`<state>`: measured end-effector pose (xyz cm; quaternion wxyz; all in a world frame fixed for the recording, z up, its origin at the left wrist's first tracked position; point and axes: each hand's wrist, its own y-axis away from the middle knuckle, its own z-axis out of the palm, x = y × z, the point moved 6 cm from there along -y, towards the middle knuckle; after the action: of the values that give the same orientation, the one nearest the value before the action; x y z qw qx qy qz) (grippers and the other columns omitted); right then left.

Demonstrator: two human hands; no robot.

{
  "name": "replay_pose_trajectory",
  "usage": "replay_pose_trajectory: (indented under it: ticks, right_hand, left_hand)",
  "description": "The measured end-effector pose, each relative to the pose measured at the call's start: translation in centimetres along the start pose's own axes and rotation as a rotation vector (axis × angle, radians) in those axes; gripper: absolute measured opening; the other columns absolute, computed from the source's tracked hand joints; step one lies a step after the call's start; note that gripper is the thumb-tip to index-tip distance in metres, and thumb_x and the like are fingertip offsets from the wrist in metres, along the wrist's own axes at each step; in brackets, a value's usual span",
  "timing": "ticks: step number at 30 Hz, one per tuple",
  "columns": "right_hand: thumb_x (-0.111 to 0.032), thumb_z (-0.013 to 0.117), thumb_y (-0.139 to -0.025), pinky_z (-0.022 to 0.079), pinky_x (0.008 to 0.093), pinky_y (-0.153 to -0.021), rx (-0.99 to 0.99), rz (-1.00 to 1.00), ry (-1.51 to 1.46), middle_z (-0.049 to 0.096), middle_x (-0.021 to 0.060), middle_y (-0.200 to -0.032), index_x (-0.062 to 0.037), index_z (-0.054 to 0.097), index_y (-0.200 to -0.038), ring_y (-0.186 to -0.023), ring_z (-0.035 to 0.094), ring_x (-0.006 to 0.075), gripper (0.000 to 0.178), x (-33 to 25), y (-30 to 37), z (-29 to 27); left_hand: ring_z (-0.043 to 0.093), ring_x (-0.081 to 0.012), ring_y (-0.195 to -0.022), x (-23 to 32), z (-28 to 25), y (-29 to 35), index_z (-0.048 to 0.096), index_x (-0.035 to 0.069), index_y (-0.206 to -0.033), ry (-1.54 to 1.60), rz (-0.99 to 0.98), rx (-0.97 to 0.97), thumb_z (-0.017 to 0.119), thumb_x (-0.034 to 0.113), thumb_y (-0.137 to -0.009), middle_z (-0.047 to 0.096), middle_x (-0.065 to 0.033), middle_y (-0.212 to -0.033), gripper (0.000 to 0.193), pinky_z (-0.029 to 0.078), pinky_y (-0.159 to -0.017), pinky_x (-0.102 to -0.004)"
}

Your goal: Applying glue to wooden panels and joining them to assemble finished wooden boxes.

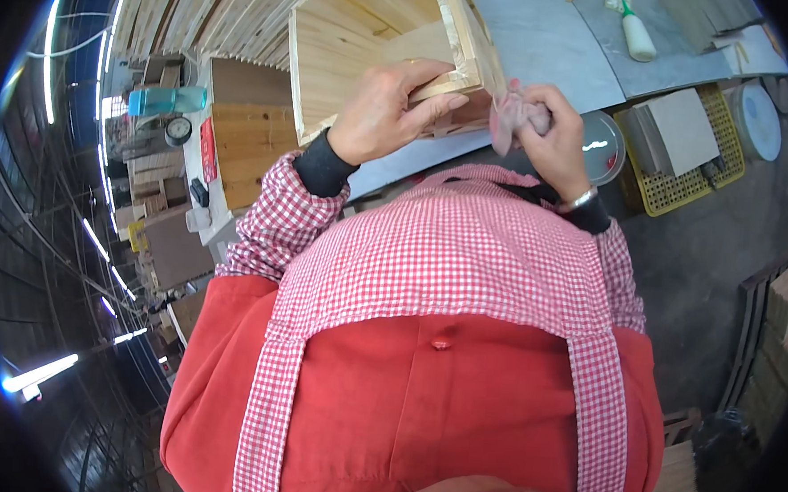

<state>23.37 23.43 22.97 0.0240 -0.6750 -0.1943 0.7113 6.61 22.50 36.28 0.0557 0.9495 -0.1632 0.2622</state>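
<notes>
A pale wooden box (362, 32), its open side facing up, rests tilted at the near edge of the table. My left hand (385, 114) grips the box's near corner, thumb and fingers closed round the wooden edge. Just right of that corner, my right hand (555, 140) is closed on a crumpled pinkish cloth (507, 125). The cloth hangs close against the box's outer side; whether it touches the wood I cannot tell.
On the grey-blue tabletop (547, 45) lies a white squeeze bottle (637, 38) with a green nozzle. Right of my right hand are a round tub (602, 148) and a yellow plastic crate (659, 202) holding flat sheets. Stacked wooden panels (219, 10) stand at the far left.
</notes>
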Motion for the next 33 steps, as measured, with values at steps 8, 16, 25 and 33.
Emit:
replay_pose_trajectory:
  ticks: [8, 16, 25, 33]
  right_hand:
    - [0.011, 0.055, -0.067, 0.044, 0.0247, -0.082, 0.104, -0.208, -0.141, 0.059, 0.0088, -0.099, 0.0017, 0.053, -0.095, -0.093, 0.056, 0.0149, 0.03, -4.4, -2.3, -0.2]
    - [0.007, 0.055, -0.072, 0.045, 0.0243, -0.079, 0.155, -0.084, -0.071, 0.061, 0.0079, -0.095, 0.0025, 0.053, -0.1, -0.087, 0.057, 0.0134, 0.028, -2.9, -2.8, -2.5]
    - [0.0, 0.054, -0.08, 0.048, 0.0258, -0.081, 0.175, 0.078, -0.238, 0.063, 0.0084, -0.096, 0.0038, 0.055, -0.108, -0.09, 0.059, 0.0113, 0.028, 0.4, -3.6, -4.7]
    - [0.002, 0.056, -0.078, 0.049, 0.0269, -0.079, 0.132, -0.022, -0.272, 0.062, 0.008, -0.095, 0.0015, 0.057, -0.103, -0.088, 0.061, 0.0146, 0.025, -3.1, -3.1, -5.4]
  left_hand:
    - [0.063, -0.0342, -0.078, 0.8, 0.5, 0.2, 0.063, -0.001, -0.105, 0.111, -0.007, 0.037, 0.072, 0.024, -0.078, 0.064, -0.0194, -0.088, 0.038, 0.051, -0.069, -0.0366]
    - [0.064, -0.0294, -0.079, 1.6, 1.0, 0.6, 0.063, 0.002, -0.107, -0.053, 0.06, 0.146, 0.078, 0.02, -0.07, 0.064, -0.0163, -0.098, 0.043, 0.052, -0.072, -0.0356]
    - [0.066, -0.0211, -0.075, 7.0, 1.9, -1.9, 0.066, 0.005, -0.108, -0.356, 0.356, 0.305, 0.076, 0.01, -0.074, 0.06, -0.0139, -0.117, 0.036, 0.054, -0.066, -0.0307]
    - [0.065, -0.0229, -0.07, 7.5, 2.7, -2.0, 0.064, 0.006, -0.105, -0.445, 0.415, 0.382, 0.072, 0.014, -0.076, 0.063, -0.0138, -0.111, 0.031, 0.053, -0.058, -0.0293]
